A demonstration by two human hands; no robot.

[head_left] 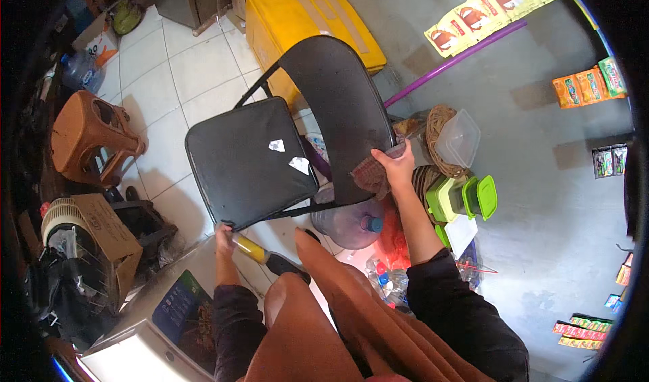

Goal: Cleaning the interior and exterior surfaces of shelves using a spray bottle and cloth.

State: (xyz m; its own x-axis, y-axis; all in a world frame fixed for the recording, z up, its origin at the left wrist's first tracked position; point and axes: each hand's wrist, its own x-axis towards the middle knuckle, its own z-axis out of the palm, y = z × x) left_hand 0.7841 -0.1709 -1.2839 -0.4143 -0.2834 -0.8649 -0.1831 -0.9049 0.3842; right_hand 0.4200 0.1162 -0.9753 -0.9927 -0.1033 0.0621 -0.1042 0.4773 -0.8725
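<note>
A black padded metal folding chair (243, 159) stands before me, with two torn white patches on its seat. My right hand (398, 166) presses a reddish-brown cloth (370, 174) against the near end of its curved backrest (334, 88). At the seat's near left corner, my left hand (224, 239) is curled on the edge. A yellow cylinder (251, 250) extends from beside that hand; whether the hand also holds it, I cannot tell.
A large water bottle (350, 225) lies behind the chair, near a red plastic bag (393, 235). Green-lidded containers (456, 199) and a wicker basket (438, 138) line the grey wall. A yellow box (304, 32) stands beyond; a brown plastic stool (96, 138) and cardboard box (106, 245) stand left.
</note>
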